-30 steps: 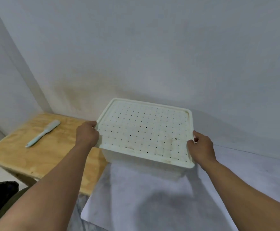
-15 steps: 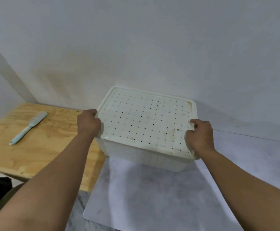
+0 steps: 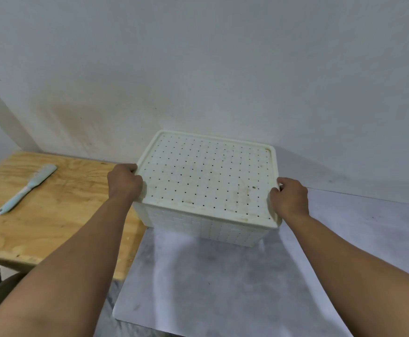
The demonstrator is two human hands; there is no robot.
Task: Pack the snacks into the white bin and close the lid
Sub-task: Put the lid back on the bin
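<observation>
The white bin [image 3: 206,227] stands on the grey worktop [image 3: 213,283], at its far left part, close to the wall [image 3: 198,69]. The bin's side wall has a woven pattern. The perforated lid [image 3: 206,181] sits on top of the bin and covers it fully; the contents cannot be seen.

The left hand [image 3: 125,182] grips the left edge of the lid, fingers curled over the rim. The right hand [image 3: 289,199] grips the right edge of the lid in the same manner. Both hands are thus clamped on the lid, at opposite sides, well apart.

A wooden board [image 3: 52,210] lies to the left of the bin, touching or just beside it. A pale blue spatula [image 3: 27,189] rests on the board, well apart from the bin.
</observation>
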